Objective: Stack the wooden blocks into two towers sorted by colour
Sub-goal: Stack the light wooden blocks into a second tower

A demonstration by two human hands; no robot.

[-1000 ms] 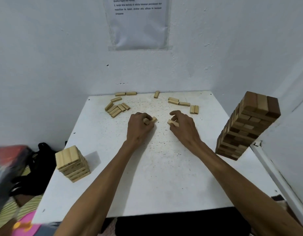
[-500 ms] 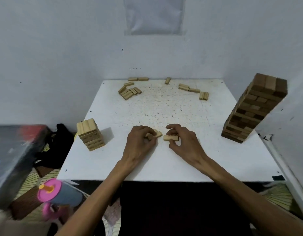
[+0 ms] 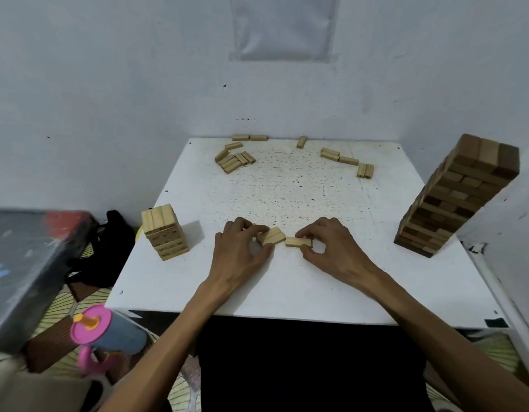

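- The white table (image 3: 287, 292) lies under both hands, its top speckled with dark flecks beyond the fingertips.
- The dark tower (image 3: 459, 197) stands well to the right of the right hand, many layers high. It is brown with paler blocks mixed in, and each layer's long axes cross those of the layer below.
- The pale tower (image 3: 163, 230) stands upright to the left of the left hand, well apart from it. It is much shorter, and its top layer is three blocks whose long axes point away from the person.
- The left hand (image 3: 239, 257) rests knuckles up, thumb and fingers curled round what looks like two pale blocks held side by side.
- The right hand (image 3: 334, 251) is just across from it, with thumb and fingertips pinching one block.
- Loose pale blocks (image 3: 235, 160) lie flat far beyond both hands at the table's far edge, pointing various ways. More blocks (image 3: 364, 170) lie beyond the right hand.
- The pair of blocks (image 3: 270, 235) in the left hand has its long axis roughly left to right, with the right end swung slightly away.
- The single block (image 3: 298, 242) in the right hand has its long axis left to right, and its left end is just beside the pair.
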